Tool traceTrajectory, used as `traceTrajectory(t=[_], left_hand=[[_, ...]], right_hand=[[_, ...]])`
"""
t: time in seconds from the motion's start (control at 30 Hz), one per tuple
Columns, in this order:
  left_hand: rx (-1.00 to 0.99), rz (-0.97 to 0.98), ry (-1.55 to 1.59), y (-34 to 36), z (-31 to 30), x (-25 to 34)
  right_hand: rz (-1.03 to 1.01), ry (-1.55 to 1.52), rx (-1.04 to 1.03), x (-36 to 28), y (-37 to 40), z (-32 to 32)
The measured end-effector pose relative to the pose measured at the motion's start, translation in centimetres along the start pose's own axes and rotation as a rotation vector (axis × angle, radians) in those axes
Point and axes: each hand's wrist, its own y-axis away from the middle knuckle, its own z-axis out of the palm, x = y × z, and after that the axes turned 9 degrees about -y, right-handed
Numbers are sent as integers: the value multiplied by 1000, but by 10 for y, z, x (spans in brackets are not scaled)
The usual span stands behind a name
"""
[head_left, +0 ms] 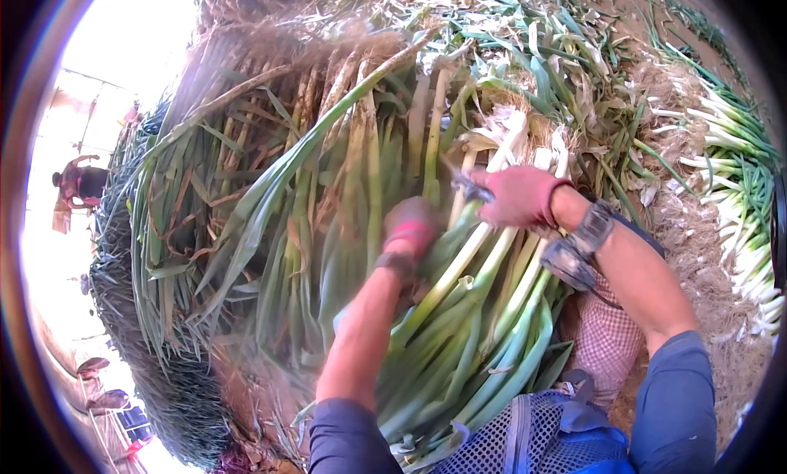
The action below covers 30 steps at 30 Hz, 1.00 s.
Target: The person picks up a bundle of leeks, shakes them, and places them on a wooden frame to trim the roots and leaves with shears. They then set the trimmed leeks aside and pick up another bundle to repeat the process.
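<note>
Both my hands wear reddish gloves. My right hand (520, 197) is closed round a small dark metal tool (475, 187), over the white ends of trimmed green onions (484, 269). These lie side by side across my lap, leaves toward me. Motion blurs my left hand (412, 228), which is just left of the right one, among the stalks; its fingers are smeared and I cannot tell what they grip. Beyond it stands a thick row of untrimmed green onions (352, 154) with brown, dry outer leaves and shaggy roots.
A long row of cleaned green onions (738, 179) lies on the ground at right. Peeled leaves and husks (566, 72) are heaped at the back. The tall green pile (164, 343) rises at left, with another person (82, 183) beyond it. A blue mesh bag (533, 437) is at my front.
</note>
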Motion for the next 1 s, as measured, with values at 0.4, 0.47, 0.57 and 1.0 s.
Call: traceTrajectory(t=[0.4, 0.47, 0.57, 1.0], left_hand=[[116, 7, 509, 6, 16, -16], [102, -11, 668, 6, 13, -15], [18, -10, 860, 1, 3, -17], [316, 366, 1162, -17, -160, 15]], right_hand=[[31, -34, 326, 22, -76, -25], [70, -87, 183, 6, -39, -28], [37, -86, 49, 15, -5, -14], [-7, -6, -142, 11, 42, 0]])
